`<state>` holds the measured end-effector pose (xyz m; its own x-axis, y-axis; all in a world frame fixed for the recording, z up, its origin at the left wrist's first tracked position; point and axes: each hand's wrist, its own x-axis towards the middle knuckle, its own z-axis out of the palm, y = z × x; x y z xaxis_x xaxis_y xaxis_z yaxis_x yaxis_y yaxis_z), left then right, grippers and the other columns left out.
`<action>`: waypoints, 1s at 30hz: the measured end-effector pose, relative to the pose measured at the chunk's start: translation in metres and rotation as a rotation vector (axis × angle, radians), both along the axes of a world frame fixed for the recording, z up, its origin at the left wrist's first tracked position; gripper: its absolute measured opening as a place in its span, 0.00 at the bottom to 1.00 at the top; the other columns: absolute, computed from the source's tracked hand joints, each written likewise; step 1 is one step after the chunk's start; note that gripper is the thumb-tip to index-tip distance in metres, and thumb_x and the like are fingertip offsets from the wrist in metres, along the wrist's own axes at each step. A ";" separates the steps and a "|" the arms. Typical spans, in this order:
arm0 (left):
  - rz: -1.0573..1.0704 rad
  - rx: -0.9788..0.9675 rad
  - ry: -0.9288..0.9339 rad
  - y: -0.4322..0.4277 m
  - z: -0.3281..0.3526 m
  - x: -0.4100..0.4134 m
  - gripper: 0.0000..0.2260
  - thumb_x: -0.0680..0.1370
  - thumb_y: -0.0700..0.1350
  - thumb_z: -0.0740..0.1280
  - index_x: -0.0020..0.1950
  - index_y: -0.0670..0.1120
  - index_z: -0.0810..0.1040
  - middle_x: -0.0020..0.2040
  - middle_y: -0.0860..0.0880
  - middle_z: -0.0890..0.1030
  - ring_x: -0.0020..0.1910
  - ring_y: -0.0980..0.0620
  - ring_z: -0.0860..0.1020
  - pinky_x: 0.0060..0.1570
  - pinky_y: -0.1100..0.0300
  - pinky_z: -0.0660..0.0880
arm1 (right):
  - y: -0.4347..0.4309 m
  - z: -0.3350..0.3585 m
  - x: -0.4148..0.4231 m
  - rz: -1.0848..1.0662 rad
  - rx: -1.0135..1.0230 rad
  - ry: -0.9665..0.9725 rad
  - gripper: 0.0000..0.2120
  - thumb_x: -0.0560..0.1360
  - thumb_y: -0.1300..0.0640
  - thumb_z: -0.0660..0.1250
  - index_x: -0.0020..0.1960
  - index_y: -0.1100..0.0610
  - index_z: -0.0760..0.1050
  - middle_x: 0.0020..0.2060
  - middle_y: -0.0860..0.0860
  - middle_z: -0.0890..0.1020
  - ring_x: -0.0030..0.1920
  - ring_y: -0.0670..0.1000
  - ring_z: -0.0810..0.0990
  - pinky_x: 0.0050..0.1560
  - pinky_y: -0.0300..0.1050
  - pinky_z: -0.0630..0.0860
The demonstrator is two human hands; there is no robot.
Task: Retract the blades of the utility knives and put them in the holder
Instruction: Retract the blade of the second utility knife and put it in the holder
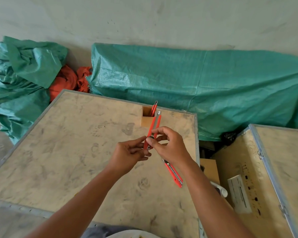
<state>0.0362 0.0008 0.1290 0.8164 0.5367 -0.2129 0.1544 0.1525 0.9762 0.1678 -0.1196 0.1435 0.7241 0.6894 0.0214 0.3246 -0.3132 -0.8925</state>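
Right-hand fingers (152, 133): pinched on the slider region of the held knife (154, 126), thumb and forefinger closed on its lower body.
Left hand (130, 152): fingertips closed on the butt end of the same knife, steadying it.
Held knife: raised above the crate top (76, 152), tip pointing away toward the holder (147, 118); a short metal tip shows at the far end.
Slip risk: if the slider sticks and releases suddenly, a finger can likely slide toward the exposed tip.
Insertion risk: a knife in the holder (154, 107) already leans in the opening; the incoming tip can catch on it or tip the small box.
Remaining knife (173, 174): lies flat under the right wrist, near the crate's right edge; a forearm sweep may push it off.
Surroundings: green tarp (196, 83) behind the crate, second crate (265, 169) to the right, well apart from the hands.
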 end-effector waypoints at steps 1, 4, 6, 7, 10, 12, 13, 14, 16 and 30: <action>0.002 -0.002 0.001 0.001 0.000 0.002 0.22 0.74 0.27 0.70 0.66 0.41 0.79 0.47 0.42 0.87 0.44 0.45 0.87 0.46 0.55 0.84 | -0.001 -0.001 0.003 0.019 0.011 0.009 0.11 0.73 0.51 0.77 0.55 0.49 0.83 0.50 0.42 0.85 0.50 0.43 0.85 0.48 0.37 0.83; -0.015 0.019 0.012 0.003 -0.003 0.009 0.22 0.74 0.27 0.69 0.66 0.42 0.79 0.49 0.40 0.87 0.45 0.45 0.87 0.46 0.55 0.84 | 0.001 -0.006 0.009 -0.005 0.003 0.000 0.08 0.73 0.53 0.78 0.51 0.52 0.85 0.47 0.44 0.87 0.48 0.42 0.85 0.44 0.38 0.84; -0.029 0.045 0.024 0.005 -0.004 0.013 0.21 0.74 0.28 0.69 0.64 0.44 0.80 0.47 0.44 0.87 0.44 0.46 0.87 0.47 0.54 0.84 | 0.006 -0.010 0.013 -0.062 -0.011 -0.019 0.10 0.70 0.50 0.79 0.46 0.54 0.84 0.43 0.44 0.87 0.45 0.42 0.85 0.44 0.34 0.82; -0.035 0.063 0.034 0.006 -0.006 0.016 0.21 0.74 0.28 0.69 0.63 0.46 0.81 0.46 0.46 0.88 0.44 0.47 0.87 0.47 0.53 0.84 | 0.009 -0.012 0.016 -0.082 -0.024 -0.031 0.12 0.70 0.48 0.80 0.45 0.54 0.84 0.42 0.44 0.86 0.45 0.43 0.85 0.45 0.34 0.82; -0.032 0.089 0.081 0.014 -0.012 0.027 0.22 0.74 0.28 0.68 0.64 0.47 0.81 0.43 0.50 0.87 0.41 0.50 0.85 0.47 0.53 0.84 | 0.017 -0.017 0.027 -0.086 -0.034 0.002 0.11 0.73 0.46 0.76 0.47 0.53 0.83 0.43 0.45 0.86 0.47 0.44 0.85 0.51 0.40 0.83; -0.025 0.085 0.113 0.022 -0.017 0.036 0.22 0.74 0.27 0.69 0.65 0.46 0.80 0.43 0.50 0.87 0.40 0.50 0.85 0.46 0.54 0.84 | 0.023 -0.019 0.039 -0.095 -0.018 0.055 0.08 0.76 0.50 0.74 0.53 0.52 0.83 0.48 0.47 0.86 0.50 0.46 0.85 0.54 0.48 0.85; -0.027 0.094 0.123 0.027 -0.019 0.042 0.22 0.74 0.28 0.69 0.65 0.46 0.80 0.44 0.50 0.86 0.40 0.51 0.85 0.46 0.54 0.84 | 0.027 -0.021 0.046 -0.102 -0.022 0.063 0.08 0.77 0.53 0.74 0.56 0.51 0.83 0.50 0.47 0.86 0.51 0.48 0.85 0.54 0.51 0.85; -0.034 0.112 0.130 0.032 -0.020 0.049 0.22 0.74 0.28 0.69 0.65 0.46 0.80 0.45 0.49 0.86 0.39 0.52 0.84 0.45 0.56 0.84 | 0.031 -0.021 0.055 -0.102 -0.034 0.062 0.10 0.77 0.56 0.74 0.58 0.51 0.83 0.52 0.48 0.86 0.52 0.49 0.85 0.54 0.53 0.85; -0.048 0.183 0.147 0.043 -0.022 0.065 0.23 0.75 0.29 0.69 0.65 0.48 0.80 0.46 0.50 0.86 0.40 0.53 0.84 0.43 0.60 0.83 | 0.042 -0.021 0.077 -0.082 -0.059 0.045 0.14 0.76 0.59 0.75 0.60 0.52 0.83 0.54 0.50 0.85 0.52 0.51 0.85 0.54 0.54 0.85; -0.006 0.620 0.451 0.131 -0.085 0.188 0.28 0.74 0.44 0.75 0.73 0.47 0.72 0.71 0.45 0.74 0.66 0.45 0.75 0.65 0.52 0.74 | 0.126 -0.093 0.181 -0.265 -0.066 -0.163 0.11 0.74 0.62 0.76 0.55 0.54 0.87 0.49 0.54 0.89 0.43 0.55 0.88 0.52 0.52 0.84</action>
<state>0.2242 0.1317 0.0436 0.7251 0.6626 -0.1876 0.5571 -0.4042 0.7255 0.3490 0.0063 0.0503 0.8691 0.4813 0.1137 0.3614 -0.4611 -0.8104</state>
